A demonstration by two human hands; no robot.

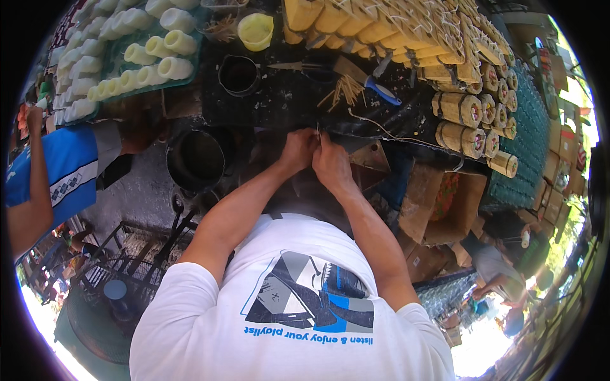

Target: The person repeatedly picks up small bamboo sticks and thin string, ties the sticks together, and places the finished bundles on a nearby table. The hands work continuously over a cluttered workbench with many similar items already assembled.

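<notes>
My left hand (298,150) and my right hand (332,159) meet at the near edge of the dark worktable (279,105). Both are closed, fingertips pinched together around something thin and pale, too small to name. Just beyond them lies a loose bunch of thin wooden sticks (345,91), beside a tool with a blue handle (383,91). A pointed metal blade (289,66) and a dark round can (239,75) sit farther back. A thin pale cord (400,136) runs along the table edge to the right of my hands.
Yellowish cylinders with pale strings (375,28) are stacked at the back right, with more rolls (460,110) beside them. White cups (175,68) crowd a green tray at the back left, near a yellow cup (255,32). A dark pot (196,160), cardboard box (413,197) and fan (95,317) surround me; another person's blue shirt (60,162) is left.
</notes>
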